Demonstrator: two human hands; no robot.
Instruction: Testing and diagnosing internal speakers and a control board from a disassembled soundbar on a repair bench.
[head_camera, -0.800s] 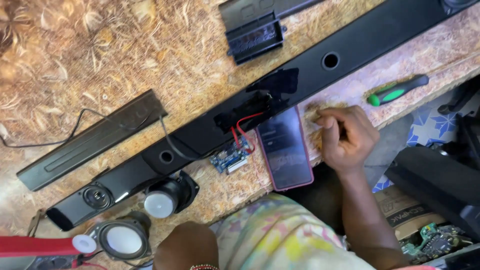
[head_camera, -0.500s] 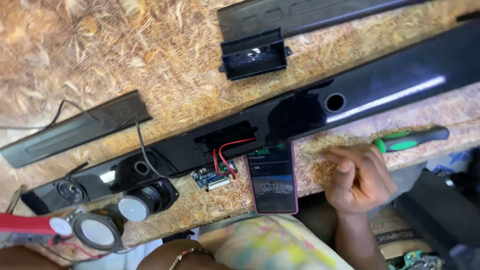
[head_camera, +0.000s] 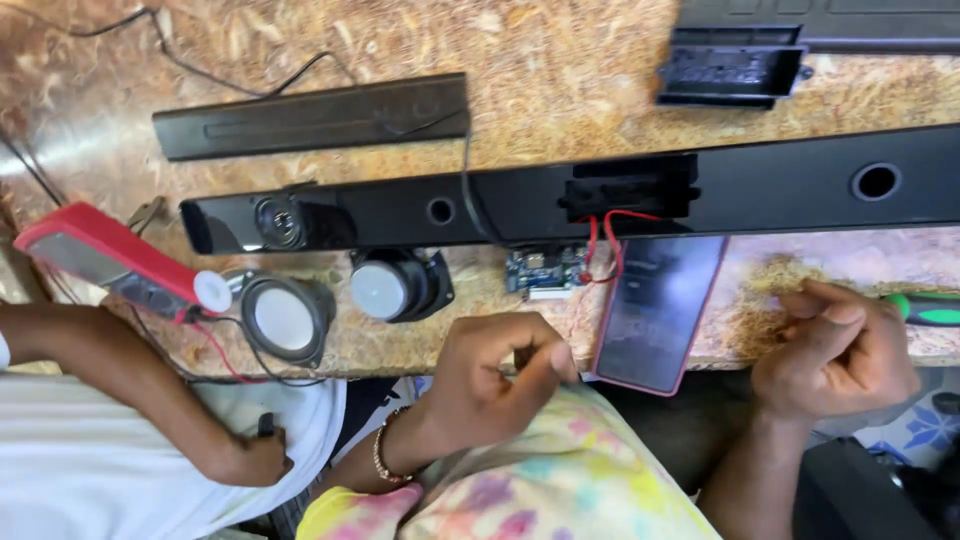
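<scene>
Left hand (head_camera: 495, 375) beside phone (head_camera: 660, 312); right hand (head_camera: 835, 345) — screwdriver (head_camera: 925, 308) behind.

Chipboard tabletop (head_camera: 560, 105) carries a long black soundbar housing (head_camera: 620, 200), a black panel (head_camera: 310, 117), a black cover piece (head_camera: 735, 68), two loose speakers (head_camera: 285, 318) (head_camera: 395, 285), a small circuit board (head_camera: 545, 272), a phone (head_camera: 660, 310), a red multimeter (head_camera: 115, 262), and a green-handled screwdriver (head_camera: 925, 308).

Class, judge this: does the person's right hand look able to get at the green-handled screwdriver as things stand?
Probably yes. The right hand sits just beside the green-handled screwdriver at the table edge, and nothing lies between them.
</scene>
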